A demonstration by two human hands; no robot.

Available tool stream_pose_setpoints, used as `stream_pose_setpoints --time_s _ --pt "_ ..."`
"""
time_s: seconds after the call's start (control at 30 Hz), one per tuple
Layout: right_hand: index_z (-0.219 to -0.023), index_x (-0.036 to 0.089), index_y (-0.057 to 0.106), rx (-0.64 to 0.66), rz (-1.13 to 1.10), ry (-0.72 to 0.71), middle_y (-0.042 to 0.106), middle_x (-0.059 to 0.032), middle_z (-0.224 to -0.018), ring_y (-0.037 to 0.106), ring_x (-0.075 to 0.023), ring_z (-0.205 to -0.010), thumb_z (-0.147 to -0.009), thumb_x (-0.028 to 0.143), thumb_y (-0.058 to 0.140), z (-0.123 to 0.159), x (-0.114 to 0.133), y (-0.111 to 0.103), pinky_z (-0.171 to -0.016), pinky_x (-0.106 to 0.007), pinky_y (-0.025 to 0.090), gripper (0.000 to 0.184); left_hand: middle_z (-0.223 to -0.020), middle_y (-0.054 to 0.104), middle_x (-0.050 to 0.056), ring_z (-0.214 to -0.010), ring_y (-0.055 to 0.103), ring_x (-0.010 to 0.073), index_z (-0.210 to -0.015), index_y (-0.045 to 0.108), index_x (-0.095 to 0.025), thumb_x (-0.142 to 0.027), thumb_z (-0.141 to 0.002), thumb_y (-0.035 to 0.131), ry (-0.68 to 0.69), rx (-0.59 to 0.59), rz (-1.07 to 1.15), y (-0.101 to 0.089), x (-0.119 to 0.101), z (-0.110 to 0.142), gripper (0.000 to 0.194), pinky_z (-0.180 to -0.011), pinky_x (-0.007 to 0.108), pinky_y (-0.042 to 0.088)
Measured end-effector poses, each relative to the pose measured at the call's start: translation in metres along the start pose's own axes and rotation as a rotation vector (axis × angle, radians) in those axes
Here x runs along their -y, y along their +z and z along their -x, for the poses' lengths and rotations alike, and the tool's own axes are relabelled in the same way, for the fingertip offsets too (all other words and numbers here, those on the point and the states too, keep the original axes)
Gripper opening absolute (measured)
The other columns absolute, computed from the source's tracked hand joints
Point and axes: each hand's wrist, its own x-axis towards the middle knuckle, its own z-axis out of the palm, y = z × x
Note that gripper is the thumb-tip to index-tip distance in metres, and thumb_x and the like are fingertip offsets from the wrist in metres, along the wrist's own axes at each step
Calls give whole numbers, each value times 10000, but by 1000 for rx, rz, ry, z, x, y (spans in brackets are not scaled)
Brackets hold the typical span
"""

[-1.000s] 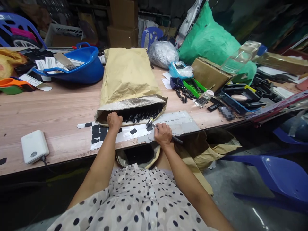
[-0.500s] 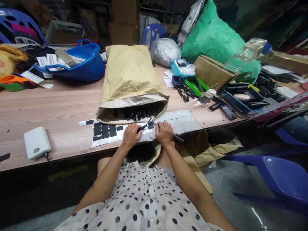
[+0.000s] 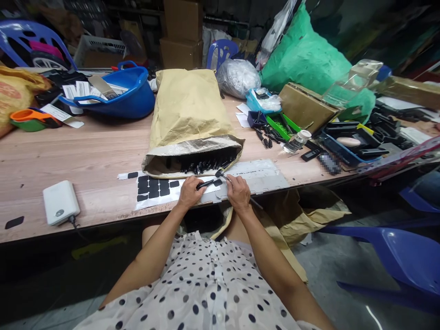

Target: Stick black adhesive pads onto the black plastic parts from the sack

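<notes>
My left hand (image 3: 190, 192) is closed around a slim black pen-like piece (image 3: 205, 184), whose end points right over the front of the table. Close beside it, my right hand (image 3: 239, 193) grips what looks like a small hammer (image 3: 224, 175) by its thin metal shaft. The hammer's head is just above and right of the black piece, apart from it. Under the hands lie a grey board (image 3: 264, 176) and a white sheet with black rounded stickers (image 3: 158, 189). Behind them a tan paper sack (image 3: 190, 107) lies with its mouth towards me, holding many black pieces (image 3: 206, 164).
A white power bank (image 3: 61, 201) with a cable sits at left, near a blue basin (image 3: 137, 94) of boxes. To the right are a green tray (image 3: 282, 126), a clear bottle (image 3: 298, 141) and a blue tray (image 3: 338, 149) of black items. A purple chair (image 3: 405, 261) stands at lower right.
The hammer's head has turned and its handle end has dropped behind my right hand. My left hand still holds the black piece. The whole view has shifted slightly.
</notes>
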Motion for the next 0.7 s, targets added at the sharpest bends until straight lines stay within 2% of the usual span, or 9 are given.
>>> stream_pose_setpoints --time_s 0.1,0.23,0.53,0.7 --pt "-1206 226 700 -44 -154 -22 678 -74 -962 612 -202 -899 -1016 238 424 8 10 -8 -807 -290 471 335 -850 637 26 -878 601 217 -899 726 -226 -212 -795 693 15 1 -3 2 1 0 109 -830 360 520" --pt "-1204 237 709 -21 -259 -40 700 -65 -987 650 -184 -899 -1024 258 428 17 27 -16 -785 -264 500 334 -843 631 28 -873 598 218 -898 737 -230 -228 -809 699 28 -10 -17 4 2 0 97 -827 364 516" --pt "-1175 248 738 1 -237 -81 699 -57 -883 649 -187 -819 -1014 254 452 26 32 -16 -720 -260 501 328 -833 625 29 -855 601 211 -888 747 -226 -203 -805 707 23 -21 -9 8 3 0 94 -799 353 511" --pt "-1202 244 728 -24 -257 -106 702 -66 -921 650 -183 -857 -1031 258 426 26 39 -19 -772 -264 504 346 -834 615 19 -861 596 206 -879 738 -235 -181 -762 715 16 -14 28 5 0 0 131 -818 352 518"
